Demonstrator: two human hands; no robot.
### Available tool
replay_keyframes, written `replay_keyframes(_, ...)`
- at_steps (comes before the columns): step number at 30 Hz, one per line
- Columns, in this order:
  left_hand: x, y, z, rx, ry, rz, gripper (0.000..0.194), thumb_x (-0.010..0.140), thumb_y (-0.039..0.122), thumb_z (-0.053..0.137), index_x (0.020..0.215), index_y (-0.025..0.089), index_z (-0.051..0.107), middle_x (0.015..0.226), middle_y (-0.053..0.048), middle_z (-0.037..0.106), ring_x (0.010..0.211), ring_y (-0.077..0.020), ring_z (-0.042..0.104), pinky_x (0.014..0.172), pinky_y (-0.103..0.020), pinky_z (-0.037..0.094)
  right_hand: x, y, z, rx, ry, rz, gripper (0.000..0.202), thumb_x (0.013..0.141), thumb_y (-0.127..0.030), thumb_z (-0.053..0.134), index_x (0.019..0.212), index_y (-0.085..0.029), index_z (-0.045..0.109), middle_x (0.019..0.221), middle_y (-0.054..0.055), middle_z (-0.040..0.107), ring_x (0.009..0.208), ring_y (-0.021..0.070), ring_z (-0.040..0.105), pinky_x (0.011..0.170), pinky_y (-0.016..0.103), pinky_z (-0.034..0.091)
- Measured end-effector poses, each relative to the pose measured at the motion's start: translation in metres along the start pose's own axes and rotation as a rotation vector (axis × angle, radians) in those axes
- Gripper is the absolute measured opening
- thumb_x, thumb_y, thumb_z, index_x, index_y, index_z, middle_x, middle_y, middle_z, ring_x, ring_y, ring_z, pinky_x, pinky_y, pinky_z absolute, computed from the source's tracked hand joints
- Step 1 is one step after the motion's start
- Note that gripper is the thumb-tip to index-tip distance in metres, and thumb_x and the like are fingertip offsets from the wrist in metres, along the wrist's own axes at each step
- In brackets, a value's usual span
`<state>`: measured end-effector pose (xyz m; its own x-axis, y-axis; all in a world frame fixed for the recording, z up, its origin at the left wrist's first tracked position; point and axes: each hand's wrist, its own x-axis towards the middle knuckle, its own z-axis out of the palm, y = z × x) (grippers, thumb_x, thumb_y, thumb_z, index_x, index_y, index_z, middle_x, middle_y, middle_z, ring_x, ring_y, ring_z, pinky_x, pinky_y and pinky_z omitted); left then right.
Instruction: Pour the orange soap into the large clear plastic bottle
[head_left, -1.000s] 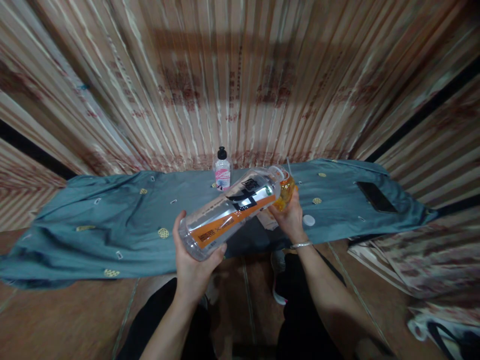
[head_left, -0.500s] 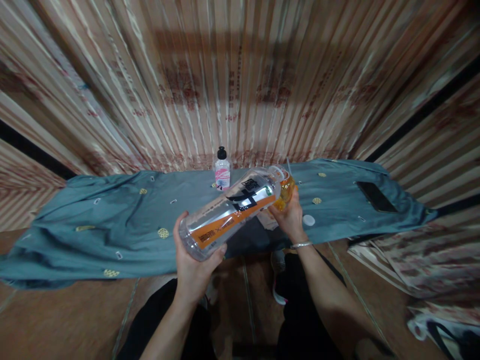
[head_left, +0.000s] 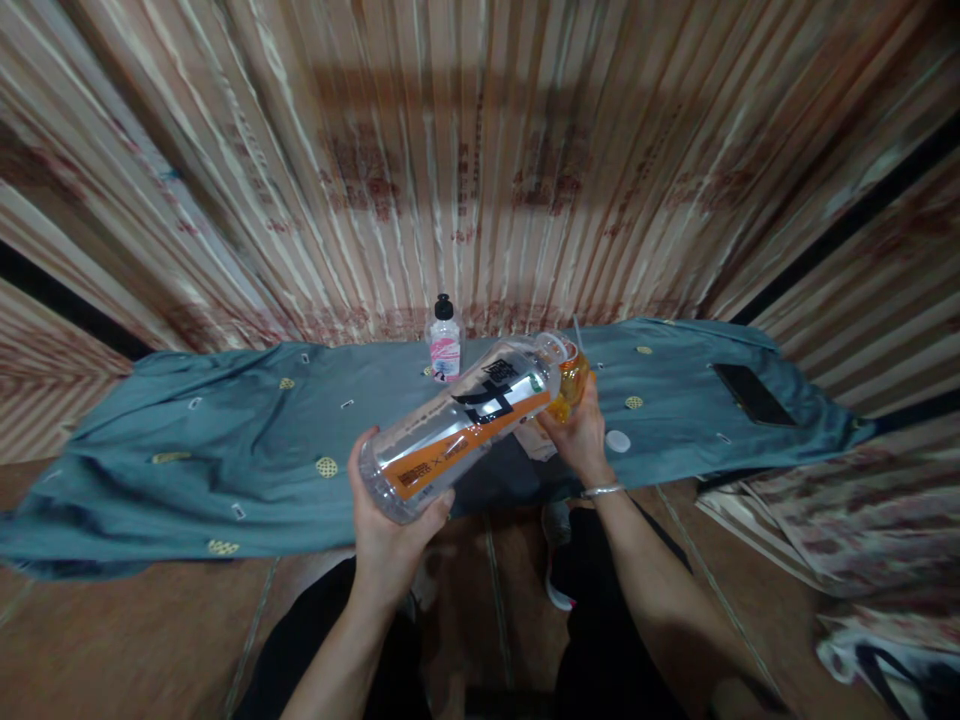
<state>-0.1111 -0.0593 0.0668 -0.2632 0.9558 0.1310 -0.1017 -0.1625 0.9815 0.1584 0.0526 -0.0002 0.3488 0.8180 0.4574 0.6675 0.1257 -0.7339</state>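
Crosswise over the table, a large clear plastic bottle (head_left: 459,432) with an orange and black label leans at a slant, its base low on the left and its neck higher on the right. The left hand (head_left: 396,535) cups that base, thumb on the near side and fingers curled around the far side. The right hand (head_left: 582,432) is closed around an amber container (head_left: 573,384) right at the bottle's neck; most of its fingers are hidden, and whether the two rims touch is unclear. A thin pale stick (head_left: 577,332) pokes up beside the container. A silver bracelet (head_left: 603,490) circles the right wrist.

Behind the large bottle, a small clear bottle with a black cap (head_left: 445,350) and pink label stands upright. A round white cap (head_left: 618,441) lies just right of the right hand, and a black smartphone (head_left: 752,393) lies farther right. A beige packet (head_left: 537,441) shows partly beneath the large bottle. Blue-green patterned cloth (head_left: 255,450) covers the table, with a striped curtain (head_left: 480,180) behind.
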Motion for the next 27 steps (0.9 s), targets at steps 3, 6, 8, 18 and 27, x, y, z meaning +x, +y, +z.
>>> replay_keyframes(3, 0.0001, -0.0007, -0.0004, 0.005, -0.008, -0.006, 0.103, 0.064, 0.03, 0.097, 0.146, 0.025, 0.035, 0.13, -0.011, 0.066, 0.11, -0.0264, 0.073, 0.095, -0.042, 0.064, -0.0001, -0.0024, -0.0014, 0.02, -0.012, 0.006, 0.103, 0.074, -0.06, 0.079, 0.152, -0.005, 0.039, 0.146, 0.028, 0.061, 0.134, 0.038, 0.062, 0.109, 0.054, 0.054)
replay_keyframes(6, 0.0005, -0.0023, -0.0007, 0.012, -0.009, -0.003, 0.102, 0.065, 0.031, 0.097, 0.146, 0.025, 0.035, 0.131, -0.011, 0.065, 0.111, -0.0256, 0.073, 0.097, -0.042, 0.063, -0.0001, -0.0046, -0.0024, 0.035, -0.021, 0.016, 0.103, 0.075, -0.061, 0.079, 0.152, -0.006, 0.039, 0.143, 0.027, 0.063, 0.13, 0.0378, 0.065, 0.107, 0.054, 0.055)
replay_keyframes(8, 0.0006, -0.0029, -0.0006, 0.012, -0.01, 0.003, 0.101, 0.065, 0.031, 0.097, 0.145, 0.026, 0.035, 0.131, -0.01, 0.065, 0.111, -0.0249, 0.073, 0.097, -0.042, 0.063, -0.0002, -0.0047, -0.0023, 0.035, -0.018, 0.023, 0.103, 0.074, -0.062, 0.08, 0.152, -0.008, 0.04, 0.142, 0.026, 0.064, 0.128, 0.0374, 0.066, 0.107, 0.053, 0.056)
replay_keyframes(18, 0.0019, -0.0016, 0.0013, 0.005, -0.008, 0.012, 0.1, 0.063, 0.028, 0.098, 0.142, 0.026, 0.038, 0.127, -0.009, 0.067, 0.107, -0.0253, 0.075, 0.091, -0.04, 0.065, -0.0006, -0.0004, 0.0, 0.011, 0.008, -0.018, 0.104, 0.076, -0.065, 0.077, 0.153, -0.007, 0.039, 0.147, 0.026, 0.062, 0.134, 0.0374, 0.062, 0.111, 0.053, 0.054)
replay_keyframes(27, 0.0015, -0.0034, -0.0005, 0.006, -0.013, 0.02, 0.098, 0.064, 0.028, 0.097, 0.143, 0.026, 0.038, 0.127, -0.009, 0.067, 0.107, -0.0251, 0.075, 0.094, -0.042, 0.064, -0.0003, 0.0032, 0.0019, -0.031, 0.012, -0.002, 0.101, 0.073, -0.054, 0.081, 0.153, -0.008, 0.038, 0.143, 0.026, 0.064, 0.131, 0.0384, 0.064, 0.109, 0.053, 0.054)
